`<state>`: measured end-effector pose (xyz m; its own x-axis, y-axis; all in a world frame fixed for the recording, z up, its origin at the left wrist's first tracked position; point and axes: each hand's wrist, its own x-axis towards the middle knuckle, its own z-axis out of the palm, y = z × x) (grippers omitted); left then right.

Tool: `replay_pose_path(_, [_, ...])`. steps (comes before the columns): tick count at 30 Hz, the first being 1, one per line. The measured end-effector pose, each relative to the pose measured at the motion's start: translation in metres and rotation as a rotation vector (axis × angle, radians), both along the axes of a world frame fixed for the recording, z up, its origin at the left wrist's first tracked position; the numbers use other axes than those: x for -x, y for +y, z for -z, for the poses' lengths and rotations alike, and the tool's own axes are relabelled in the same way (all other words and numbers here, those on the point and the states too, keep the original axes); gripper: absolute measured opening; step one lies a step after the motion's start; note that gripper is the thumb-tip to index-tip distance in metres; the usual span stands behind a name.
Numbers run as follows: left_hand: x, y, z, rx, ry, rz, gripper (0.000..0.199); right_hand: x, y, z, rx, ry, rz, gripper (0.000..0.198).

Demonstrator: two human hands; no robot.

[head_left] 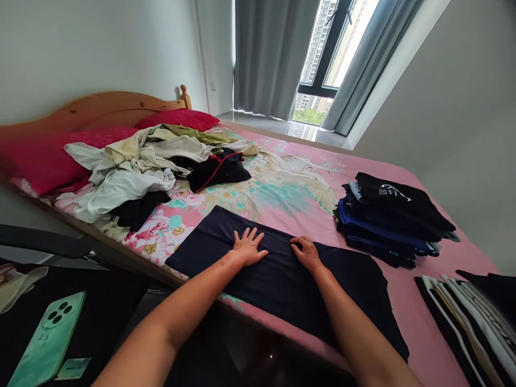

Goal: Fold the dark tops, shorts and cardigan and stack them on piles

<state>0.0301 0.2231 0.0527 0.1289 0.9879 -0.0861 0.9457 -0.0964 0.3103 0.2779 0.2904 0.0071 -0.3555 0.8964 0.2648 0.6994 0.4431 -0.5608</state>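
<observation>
Where the bed (282,198) reached six o'clock, the dark garment (280,287) lay flat. On it rested the left hand (246,249), fingers wide apart; at three o'clock from this, the right hand (306,252) touched it with bent fingers, whether pinching I could not tell.

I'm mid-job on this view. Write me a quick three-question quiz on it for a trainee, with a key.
1. True or false: the left hand is clenched into a fist on the dark cloth.
2. Which hand is nearer the folded stack topped by a black garment with white print?
3. Fill in: the loose clothes heap lies by the red ____.

Key:
1. False; it lies flat and spread.
2. The right hand.
3. Pillows.
</observation>
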Motion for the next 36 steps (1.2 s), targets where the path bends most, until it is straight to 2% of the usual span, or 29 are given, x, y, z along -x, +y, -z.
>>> replay_pose_path(3, [0.039,-0.02,-0.004,0.067,0.108,-0.141,0.087,0.002,-0.003,0.0,-0.044,-0.013,0.0,0.028])
replay_pose_path(5, [0.061,-0.024,-0.014,0.039,0.18,-0.221,0.087,0.003,-0.005,-0.001,-0.065,-0.034,0.0,0.033])
replay_pose_path(6, [0.067,-0.023,-0.02,0.006,0.199,-0.246,0.082,0.004,-0.005,-0.001,-0.073,-0.044,0.002,0.034])
replay_pose_path(8, [0.068,-0.014,-0.03,-0.061,0.182,-0.234,0.062,0.004,-0.007,-0.001,-0.083,-0.061,0.006,0.035])
replay_pose_path(11, [0.047,0.004,-0.033,-0.106,0.098,-0.121,0.04,0.004,-0.007,0.001,-0.098,-0.072,0.004,0.037])
replay_pose_path(14, [0.032,0.011,-0.021,-0.059,0.065,-0.065,0.048,0.003,-0.008,0.003,-0.115,-0.07,-0.013,0.041])
replay_pose_path(16, [0.039,0.007,-0.01,-0.003,0.061,-0.074,0.059,0.003,-0.008,0.003,-0.126,-0.076,-0.016,0.044])
replay_pose_path(20, [0.1,-0.012,0.005,-0.009,0.11,-0.192,0.067,0.004,-0.009,0.004,-0.131,-0.112,-0.003,0.048])
replay_pose_path(23, [0.16,-0.028,0.008,-0.088,0.076,-0.373,0.061,0.005,-0.01,0.005,-0.128,-0.138,0.008,0.048])
replay_pose_path(25, [0.195,-0.041,0.007,-0.124,0.025,-0.429,0.054,0.005,-0.01,0.006,-0.128,-0.155,0.007,0.049])
replay_pose_path(29, [0.243,-0.069,0.007,-0.144,-0.037,-0.367,0.05,0.003,-0.007,0.006,-0.114,-0.191,-0.009,0.049])
replay_pose_path(32, [0.266,-0.085,0.012,-0.135,-0.066,-0.234,0.049,0.009,-0.005,-0.001,-0.048,-0.25,0.031,0.043])
replay_pose_path(34, [0.278,-0.09,0.017,-0.097,-0.069,-0.109,0.052,0.025,-0.01,-0.012,-0.004,-0.296,0.103,0.036])
replay_pose_path(36, [0.286,-0.092,0.021,-0.042,-0.05,-0.019,0.057,0.056,-0.022,-0.026,-0.011,-0.288,0.104,0.032])
